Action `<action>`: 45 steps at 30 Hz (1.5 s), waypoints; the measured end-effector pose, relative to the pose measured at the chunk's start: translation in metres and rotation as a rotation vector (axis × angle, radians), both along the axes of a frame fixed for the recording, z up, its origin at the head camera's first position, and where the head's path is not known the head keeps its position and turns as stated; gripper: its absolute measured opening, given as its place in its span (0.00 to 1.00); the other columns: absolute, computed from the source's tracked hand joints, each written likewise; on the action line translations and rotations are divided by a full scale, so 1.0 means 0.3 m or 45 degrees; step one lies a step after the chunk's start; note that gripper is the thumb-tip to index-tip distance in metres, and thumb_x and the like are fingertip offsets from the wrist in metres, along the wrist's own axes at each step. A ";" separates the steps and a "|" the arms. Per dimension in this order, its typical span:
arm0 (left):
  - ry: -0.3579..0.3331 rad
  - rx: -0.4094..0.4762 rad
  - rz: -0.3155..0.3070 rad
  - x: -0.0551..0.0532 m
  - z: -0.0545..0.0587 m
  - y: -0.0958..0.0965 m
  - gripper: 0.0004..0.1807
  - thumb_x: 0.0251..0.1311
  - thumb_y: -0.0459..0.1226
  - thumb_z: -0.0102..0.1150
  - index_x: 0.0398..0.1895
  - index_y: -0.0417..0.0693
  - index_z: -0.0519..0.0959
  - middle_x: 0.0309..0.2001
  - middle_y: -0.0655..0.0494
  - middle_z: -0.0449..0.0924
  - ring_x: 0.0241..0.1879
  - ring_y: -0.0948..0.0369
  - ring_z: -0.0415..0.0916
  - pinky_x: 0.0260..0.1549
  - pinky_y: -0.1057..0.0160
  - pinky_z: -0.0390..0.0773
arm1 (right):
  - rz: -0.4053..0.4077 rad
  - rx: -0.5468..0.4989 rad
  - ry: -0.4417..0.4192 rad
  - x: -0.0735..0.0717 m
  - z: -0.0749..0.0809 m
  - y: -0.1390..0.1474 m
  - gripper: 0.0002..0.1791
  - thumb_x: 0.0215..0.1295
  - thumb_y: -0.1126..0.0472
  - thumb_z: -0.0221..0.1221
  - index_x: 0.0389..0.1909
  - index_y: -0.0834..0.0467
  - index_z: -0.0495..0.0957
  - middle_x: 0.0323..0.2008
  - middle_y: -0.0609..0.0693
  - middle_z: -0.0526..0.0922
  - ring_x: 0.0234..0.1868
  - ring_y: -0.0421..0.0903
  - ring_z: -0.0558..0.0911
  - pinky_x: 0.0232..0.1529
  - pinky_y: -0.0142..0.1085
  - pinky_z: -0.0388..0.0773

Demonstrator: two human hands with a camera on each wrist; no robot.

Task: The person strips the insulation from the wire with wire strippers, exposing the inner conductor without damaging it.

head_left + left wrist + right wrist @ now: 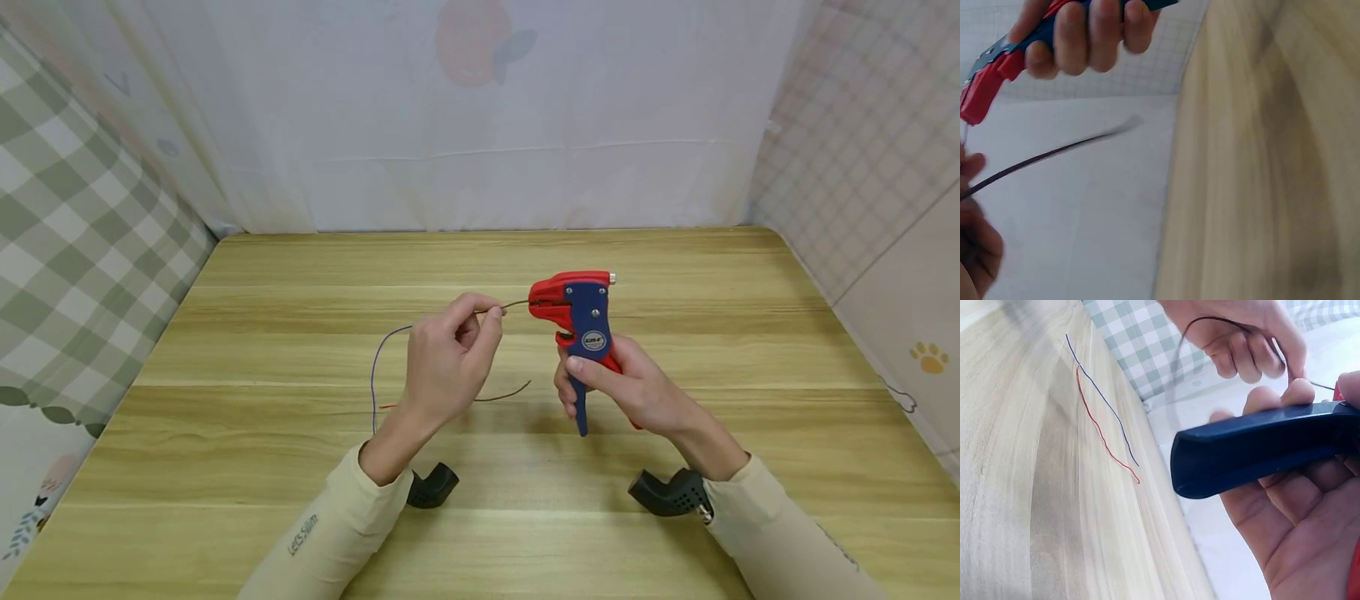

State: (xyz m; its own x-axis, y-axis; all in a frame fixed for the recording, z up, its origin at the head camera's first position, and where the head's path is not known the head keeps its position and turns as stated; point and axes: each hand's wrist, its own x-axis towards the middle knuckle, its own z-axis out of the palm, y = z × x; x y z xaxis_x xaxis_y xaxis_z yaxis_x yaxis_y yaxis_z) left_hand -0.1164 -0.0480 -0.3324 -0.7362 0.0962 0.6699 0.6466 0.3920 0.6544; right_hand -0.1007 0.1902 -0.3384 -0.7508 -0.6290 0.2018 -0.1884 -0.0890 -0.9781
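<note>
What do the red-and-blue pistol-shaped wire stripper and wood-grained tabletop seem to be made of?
Wire stripper: probably painted metal or moulded plastic, given its smooth sheen; its round silvery screws look metallic. Tabletop: satin wood or printed laminate, unclear which, from its streaky yellowish grain.

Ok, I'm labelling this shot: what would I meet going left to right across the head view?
Checked cloth, blue wire, left hand, wire stripper, orange paw print.

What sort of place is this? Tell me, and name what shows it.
Probably a makeshift work corner, perhaps at home rather than in a workshop: a wood-grain table edged by printed sheets, and a wire stripper in the right hand.
</note>
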 end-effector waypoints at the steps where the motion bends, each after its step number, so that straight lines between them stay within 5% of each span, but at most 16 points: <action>1: -0.019 -0.067 0.019 0.001 0.007 -0.005 0.08 0.68 0.32 0.60 0.39 0.42 0.89 0.18 0.55 0.70 0.18 0.64 0.62 0.21 0.66 0.61 | 0.008 -0.010 0.004 0.001 -0.002 -0.003 0.10 0.82 0.70 0.44 0.51 0.58 0.73 0.31 0.51 0.81 0.29 0.49 0.84 0.36 0.42 0.87; 5: -0.072 -0.304 0.072 0.019 0.034 -0.014 0.09 0.70 0.36 0.65 0.47 0.46 0.91 0.33 0.53 0.83 0.31 0.59 0.77 0.35 0.57 0.74 | 0.016 0.003 -0.022 0.005 -0.008 -0.014 0.08 0.83 0.69 0.45 0.53 0.60 0.72 0.31 0.51 0.80 0.29 0.50 0.84 0.35 0.44 0.88; 8: -0.090 -0.355 0.077 0.033 0.053 -0.015 0.11 0.69 0.37 0.68 0.50 0.46 0.90 0.37 0.53 0.86 0.35 0.58 0.82 0.40 0.54 0.75 | -0.010 0.054 -0.059 0.008 -0.010 -0.021 0.07 0.83 0.67 0.46 0.54 0.61 0.71 0.31 0.51 0.80 0.29 0.51 0.84 0.34 0.45 0.88; 16: -0.074 -0.235 0.041 0.033 0.061 -0.020 0.07 0.70 0.32 0.66 0.45 0.43 0.91 0.33 0.51 0.88 0.24 0.61 0.73 0.24 0.66 0.70 | -0.015 0.070 -0.083 0.012 -0.022 -0.032 0.06 0.84 0.67 0.46 0.52 0.63 0.70 0.30 0.51 0.79 0.28 0.50 0.83 0.33 0.45 0.88; 23: -0.071 -0.146 0.024 0.019 0.040 -0.004 0.07 0.72 0.32 0.63 0.43 0.42 0.90 0.32 0.50 0.84 0.27 0.57 0.71 0.27 0.65 0.68 | -0.001 0.029 -0.078 0.016 -0.025 -0.037 0.06 0.84 0.67 0.44 0.50 0.64 0.68 0.30 0.51 0.80 0.28 0.48 0.83 0.31 0.45 0.87; 29: -0.074 -0.041 0.011 0.028 0.028 0.006 0.07 0.71 0.33 0.63 0.41 0.41 0.89 0.26 0.52 0.71 0.28 0.56 0.67 0.28 0.65 0.61 | 0.053 -0.048 -0.065 0.021 -0.024 -0.045 0.08 0.83 0.69 0.41 0.49 0.63 0.69 0.30 0.50 0.79 0.28 0.48 0.83 0.30 0.43 0.86; 37: -0.033 0.070 -0.014 0.035 0.033 0.004 0.06 0.68 0.32 0.64 0.37 0.40 0.88 0.27 0.51 0.78 0.25 0.60 0.64 0.27 0.66 0.60 | 0.162 -0.155 -0.097 0.026 -0.017 -0.060 0.09 0.83 0.69 0.39 0.51 0.61 0.69 0.31 0.51 0.78 0.29 0.48 0.82 0.33 0.42 0.86; 45: -0.118 0.116 -0.067 0.033 0.036 0.003 0.06 0.69 0.32 0.64 0.38 0.39 0.88 0.24 0.50 0.69 0.23 0.61 0.58 0.25 0.66 0.55 | 0.171 -0.200 -0.090 0.027 -0.022 -0.061 0.10 0.83 0.70 0.37 0.51 0.62 0.68 0.30 0.51 0.78 0.28 0.49 0.81 0.33 0.41 0.86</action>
